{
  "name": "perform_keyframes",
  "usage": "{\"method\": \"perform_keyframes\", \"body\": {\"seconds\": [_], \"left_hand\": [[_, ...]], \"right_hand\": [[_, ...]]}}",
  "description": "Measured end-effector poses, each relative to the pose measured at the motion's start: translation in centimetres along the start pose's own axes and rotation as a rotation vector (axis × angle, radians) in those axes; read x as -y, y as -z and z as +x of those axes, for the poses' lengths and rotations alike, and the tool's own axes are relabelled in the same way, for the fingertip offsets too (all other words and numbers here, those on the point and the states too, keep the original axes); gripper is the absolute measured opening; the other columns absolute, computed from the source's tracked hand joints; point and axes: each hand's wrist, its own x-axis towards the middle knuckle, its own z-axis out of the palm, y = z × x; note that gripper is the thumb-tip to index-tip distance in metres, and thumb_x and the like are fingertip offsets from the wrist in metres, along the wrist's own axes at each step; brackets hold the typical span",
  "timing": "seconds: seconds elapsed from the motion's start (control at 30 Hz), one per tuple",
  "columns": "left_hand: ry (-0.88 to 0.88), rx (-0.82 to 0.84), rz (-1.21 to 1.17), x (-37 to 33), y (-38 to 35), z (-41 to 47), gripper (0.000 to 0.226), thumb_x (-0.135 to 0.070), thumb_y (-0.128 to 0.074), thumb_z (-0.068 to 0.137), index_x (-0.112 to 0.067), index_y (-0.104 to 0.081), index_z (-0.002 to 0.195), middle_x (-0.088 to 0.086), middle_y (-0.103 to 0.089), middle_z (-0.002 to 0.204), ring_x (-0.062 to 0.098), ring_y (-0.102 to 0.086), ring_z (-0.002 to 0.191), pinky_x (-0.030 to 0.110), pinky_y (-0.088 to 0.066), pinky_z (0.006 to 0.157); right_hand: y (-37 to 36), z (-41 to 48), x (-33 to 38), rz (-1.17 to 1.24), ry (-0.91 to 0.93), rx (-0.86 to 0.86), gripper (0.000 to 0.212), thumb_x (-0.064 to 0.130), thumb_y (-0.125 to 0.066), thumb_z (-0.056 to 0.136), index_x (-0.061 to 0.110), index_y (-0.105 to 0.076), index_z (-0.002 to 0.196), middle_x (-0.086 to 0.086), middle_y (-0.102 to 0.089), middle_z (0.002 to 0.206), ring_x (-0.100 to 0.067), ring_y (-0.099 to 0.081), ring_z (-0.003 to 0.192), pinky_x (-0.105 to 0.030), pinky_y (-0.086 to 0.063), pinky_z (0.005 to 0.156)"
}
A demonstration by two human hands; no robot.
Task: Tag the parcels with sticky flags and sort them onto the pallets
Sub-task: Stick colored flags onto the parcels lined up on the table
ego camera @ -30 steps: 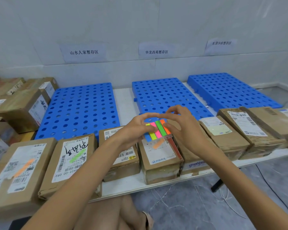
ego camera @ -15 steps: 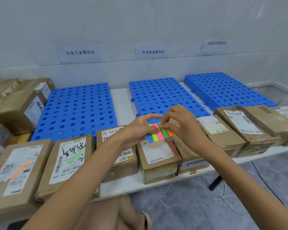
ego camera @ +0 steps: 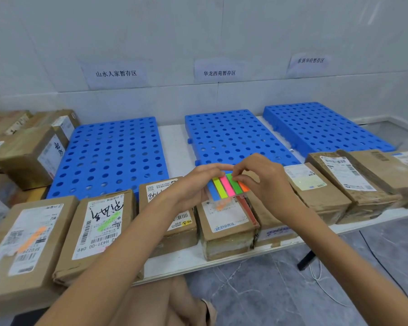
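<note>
Far left of frame: stack of brown parcels. Lower left, front row on the white table: orange-flagged parcel, flag stuck across its label. Just right of it, green-flagged parcel, flag over the handwritten label. Behind both, left pallet, blue and perforated, with left wall sign above it. Third parcel sits partly under the left forearm.

Left hand at mid-frame grips the pad of sticky flags, fingers curled round its left edge. The pad is held above the centre parcel, whose label carries an orange flag. Strips on the pad, left to right: blue, yellow, pink, green, orange.

Right hand: thumb and forefinger pinch the top end of the green strip, a narrow pinch, other fingers curled. Middle pallet lies behind the hands, under the middle wall sign.

Right of the hands, more of the row: pale-label parcel, then barcode-label parcel, touching. Right pallet in the upper right, right wall sign above it. Grey tiled floor below the table edge, white cable at lower right
</note>
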Motion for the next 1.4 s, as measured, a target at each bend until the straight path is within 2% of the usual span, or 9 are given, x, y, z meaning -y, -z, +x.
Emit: {"method": "perform_keyframes", "body": {"seconds": [0.17, 0.4, 0.5, 0.7, 0.87, 1.0, 1.13, 1.27, 1.4], "left_hand": [[-0.005, -0.001, 0.0, 0.0, -0.4, 0.0, 0.029, -0.009, -0.045, 0.096, -0.015, -0.064, 0.117, 0.015, -0.067, 0.106, 0.019, -0.063, 0.091, 0.029, -0.055, 0.082], [-0.01, -0.004, 0.012, 0.0, -0.8, 0.2, 0.029, -0.01, -0.049, 0.096, -0.013, -0.062, 0.12, 0.017, -0.065, 0.117, 0.023, -0.063, 0.103, 0.035, -0.052, 0.092], [-0.033, -0.004, 0.052, 0.0, -1.1, 0.4, 0.027, -0.013, -0.05, 0.096, -0.014, -0.063, 0.12, 0.014, -0.066, 0.116, 0.021, -0.064, 0.103, 0.033, -0.052, 0.093], [-0.029, -0.054, 0.195, 0.4, -1.8, 1.0, 0.025, -0.033, -0.053, 0.095, -0.02, -0.069, 0.108, 0.006, -0.07, 0.106, 0.017, -0.065, 0.098, 0.036, -0.048, 0.095], [-0.028, -0.069, 0.204, 0.6, -1.9, 1.5, 0.028, -0.03, -0.058, 0.093, -0.015, -0.067, 0.114, 0.001, -0.071, 0.1, 0.011, -0.065, 0.087, 0.028, -0.051, 0.084], [-0.09, -0.229, 0.175, 0.4, -2.2, 1.8, 0.018, -0.025, -0.057, 0.094, -0.018, -0.068, 0.107, 0.0, -0.07, 0.093, 0.01, -0.065, 0.08, 0.024, -0.052, 0.078], [-0.144, -0.41, 0.11, 0.5, -1.9, 2.2, 0.018, -0.022, -0.056, 0.094, -0.014, -0.065, 0.108, 0.004, -0.066, 0.099, 0.012, -0.063, 0.079, 0.022, -0.053, 0.069], [-0.16, -0.434, 0.122, 0.6, -2.0, 2.3, 0.015, -0.022, -0.055, 0.095, -0.016, -0.062, 0.106, 0.004, -0.063, 0.099, 0.01, -0.061, 0.076, 0.019, -0.049, 0.062], [-0.155, -0.404, 0.146, 1.0, -2.7, 2.4, 0.014, -0.025, -0.055, 0.095, -0.019, -0.063, 0.105, 0.001, -0.064, 0.096, 0.009, -0.061, 0.076, 0.018, -0.049, 0.062]], "right_hand": [[0.0, -0.2, 0.1, -0.026, -0.025, -0.021, 0.002, 0.01, -0.067, 0.079, 0.009, -0.068, 0.078, -0.002, -0.058, 0.085, -0.012, -0.051, 0.084, -0.019, -0.04, 0.076], [0.4, -0.6, -0.2, 0.001, -0.006, -0.051, 0.016, 0.007, -0.07, 0.079, 0.008, -0.07, 0.095, -0.001, -0.064, 0.079, -0.01, -0.059, 0.076, -0.024, -0.049, 0.071], [0.5, -0.7, -0.5, 0.011, -0.012, -0.061, 0.014, 0.009, -0.071, 0.079, 0.009, -0.07, 0.093, 0.001, -0.066, 0.081, -0.007, -0.06, 0.076, -0.026, -0.051, 0.069], [0.9, -0.9, -0.6, 0.087, -0.105, -0.042, 0.007, 0.009, -0.073, 0.078, 0.012, -0.071, 0.083, 0.002, -0.058, 0.084, -0.013, -0.055, 0.084, -0.022, -0.044, 0.079], [1.9, -1.2, -1.0, 0.103, -0.138, -0.002, 0.006, 0.013, -0.074, 0.077, 0.015, -0.071, 0.082, 0.003, -0.061, 0.088, -0.012, -0.052, 0.092, -0.019, -0.04, 0.084], [2.8, -1.6, -1.1, 0.192, -0.252, -0.014, 0.005, 0.015, -0.074, 0.078, 0.017, -0.071, 0.083, 0.01, -0.066, 0.087, -0.006, -0.056, 0.092, -0.013, -0.039, 0.085], [3.9, -2.0, -1.9, 0.369, -0.513, -0.016, 0.006, 0.009, -0.07, 0.081, 0.014, -0.069, 0.084, 0.005, -0.069, 0.082, -0.007, -0.061, 0.078, -0.013, -0.045, 0.072], [3.9, -3.2, -4.1, 0.201, -0.654, 0.092, 0.016, 0.005, -0.065, 0.083, 0.02, -0.07, 0.084, -0.002, -0.067, 0.078, -0.009, -0.056, 0.069, -0.01, -0.044, 0.064], [2.6, -3.9, -4.7, 0.008, -0.65, 0.19, 0.018, 0.005, -0.069, 0.08, 0.022, -0.065, 0.076, 0.001, -0.062, 0.069, -0.005, -0.05, 0.062, -0.007, -0.039, 0.059]]}}
